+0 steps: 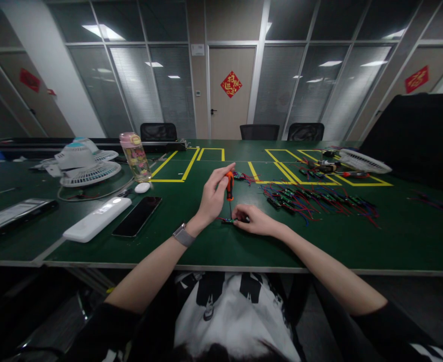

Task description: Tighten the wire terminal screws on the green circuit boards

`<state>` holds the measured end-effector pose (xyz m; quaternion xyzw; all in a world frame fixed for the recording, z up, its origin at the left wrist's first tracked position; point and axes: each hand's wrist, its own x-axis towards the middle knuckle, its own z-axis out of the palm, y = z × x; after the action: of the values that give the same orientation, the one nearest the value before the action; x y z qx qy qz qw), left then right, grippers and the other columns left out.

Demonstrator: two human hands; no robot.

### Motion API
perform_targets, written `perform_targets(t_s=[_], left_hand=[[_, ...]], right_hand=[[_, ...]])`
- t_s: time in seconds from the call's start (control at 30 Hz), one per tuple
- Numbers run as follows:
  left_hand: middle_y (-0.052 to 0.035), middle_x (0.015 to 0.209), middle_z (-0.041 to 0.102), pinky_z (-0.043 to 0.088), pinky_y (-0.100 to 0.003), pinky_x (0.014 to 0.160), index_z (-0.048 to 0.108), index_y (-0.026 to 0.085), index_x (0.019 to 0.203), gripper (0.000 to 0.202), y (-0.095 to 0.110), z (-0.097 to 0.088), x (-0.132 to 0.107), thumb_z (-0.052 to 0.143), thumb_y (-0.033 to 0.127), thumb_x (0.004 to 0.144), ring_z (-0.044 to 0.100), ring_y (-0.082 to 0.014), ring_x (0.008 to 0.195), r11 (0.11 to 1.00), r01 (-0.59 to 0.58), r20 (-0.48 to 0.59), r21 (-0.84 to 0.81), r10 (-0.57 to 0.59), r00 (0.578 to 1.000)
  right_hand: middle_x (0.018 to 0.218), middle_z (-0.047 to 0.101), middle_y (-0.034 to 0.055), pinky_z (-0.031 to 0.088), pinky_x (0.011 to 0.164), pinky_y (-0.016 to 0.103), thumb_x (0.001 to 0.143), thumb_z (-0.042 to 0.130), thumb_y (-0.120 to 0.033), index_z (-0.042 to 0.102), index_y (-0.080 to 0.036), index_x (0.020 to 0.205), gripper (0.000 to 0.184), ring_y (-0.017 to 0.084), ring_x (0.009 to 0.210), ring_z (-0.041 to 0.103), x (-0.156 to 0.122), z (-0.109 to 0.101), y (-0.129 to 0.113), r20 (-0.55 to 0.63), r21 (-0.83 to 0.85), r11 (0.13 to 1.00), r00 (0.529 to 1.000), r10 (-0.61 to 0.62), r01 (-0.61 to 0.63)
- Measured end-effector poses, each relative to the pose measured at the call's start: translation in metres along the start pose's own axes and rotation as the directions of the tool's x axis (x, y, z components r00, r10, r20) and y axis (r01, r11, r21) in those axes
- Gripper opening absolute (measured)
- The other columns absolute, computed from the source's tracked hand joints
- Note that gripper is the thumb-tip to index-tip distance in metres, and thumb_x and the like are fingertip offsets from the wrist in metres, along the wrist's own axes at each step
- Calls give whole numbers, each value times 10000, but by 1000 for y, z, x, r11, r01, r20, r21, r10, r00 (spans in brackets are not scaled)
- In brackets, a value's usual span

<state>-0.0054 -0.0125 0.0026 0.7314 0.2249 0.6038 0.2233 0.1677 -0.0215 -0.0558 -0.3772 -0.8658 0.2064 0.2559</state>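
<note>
My left hand (pixel 214 193) is closed around the orange and black handle of a screwdriver (pixel 229 186). The screwdriver stands upright, its thin shaft pointing down at a small green circuit board (pixel 227 221) on the table. Whether the tip touches the board I cannot tell. With curled fingers, my right hand (pixel 252 219) pinches the board's right end and steadies it against the surface. Thin red wires stick out at the board's left side. Just beyond the screwdriver lies another small board with red and blue wires (pixel 240 176).
A pile of wired boards (pixel 312 198) spreads to the right. On the left lie a black phone (pixel 137 216), a white power bank (pixel 97 219), a bottle (pixel 135 158) and white fans (pixel 88 163). Yellow tape (pixel 184 173) marks the green table (pixel 191 251). A dark monitor (pixel 417 141) stands far right.
</note>
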Motion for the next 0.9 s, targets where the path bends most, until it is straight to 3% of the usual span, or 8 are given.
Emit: perform_targets(t_s=[0.1, 0.23, 0.37, 0.47, 0.63, 0.8, 0.9], left_hand=[[-46, 1027, 626, 446, -290, 893, 589, 237, 1219, 313, -1, 1, -1, 465, 255, 933, 579, -144, 960, 1000, 9, -9, -16, -9, 1000], [-35, 964, 558, 449, -274, 850, 660, 243, 1103, 264, -2, 1, -1, 613, 306, 851, 546, -140, 896, 997, -13, -70, 79, 19, 997], [-48, 1074, 575, 448, -291, 883, 616, 257, 1190, 305, -1, 1, -1, 449, 267, 935, 562, -140, 964, 1000, 6, -10, -11, -7, 1000], [-47, 1036, 626, 469, -294, 846, 522, 251, 1296, 364, -2, 3, -1, 421, 250, 947, 594, -136, 914, 990, 63, 27, -126, -61, 998], [-34, 969, 572, 460, -267, 826, 626, 242, 1156, 309, -4, 2, -2, 607, 305, 854, 549, -132, 873, 999, 36, -44, 19, -35, 998], [-57, 1152, 578, 417, -309, 951, 587, 252, 1230, 337, 0, 0, -1, 391, 257, 955, 543, -151, 1055, 1000, 15, 14, -24, -15, 1000], [-52, 1096, 629, 444, -308, 900, 556, 252, 1261, 341, 0, 1, -1, 445, 259, 939, 580, -151, 987, 998, 26, 23, -64, -25, 999]], right_hand=[[696, 523, -13, 367, 573, 221, 782, 583, -178, 588, -144, 873, 97, 110, 613, 474, 0, 0, 0, 1, 0, 1000, 1000, 3, -3], [686, 521, -16, 367, 570, 221, 778, 584, -171, 589, -143, 874, 100, 111, 610, 481, 0, 0, 0, -1, 7, 1000, 1000, 12, -12], [682, 512, -19, 369, 568, 222, 779, 582, -172, 588, -141, 879, 106, 110, 603, 474, 0, 0, 0, 7, 18, 1000, 1000, 10, -10], [682, 512, -19, 370, 569, 221, 779, 582, -172, 588, -141, 875, 101, 109, 604, 474, 0, 0, 0, 9, 18, 1000, 1000, 12, -12], [675, 512, -19, 367, 562, 221, 780, 582, -178, 585, -141, 869, 97, 111, 600, 475, 0, 0, 0, 7, 27, 1000, 1000, 14, -15], [688, 517, -15, 369, 570, 220, 780, 580, -177, 584, -142, 871, 98, 111, 608, 471, 0, 0, 0, 6, 20, 1000, 1000, 3, -3], [689, 522, -14, 368, 571, 221, 783, 578, -180, 583, -145, 873, 97, 113, 613, 475, 0, -1, -1, 7, 15, 1000, 1000, 5, -5]])
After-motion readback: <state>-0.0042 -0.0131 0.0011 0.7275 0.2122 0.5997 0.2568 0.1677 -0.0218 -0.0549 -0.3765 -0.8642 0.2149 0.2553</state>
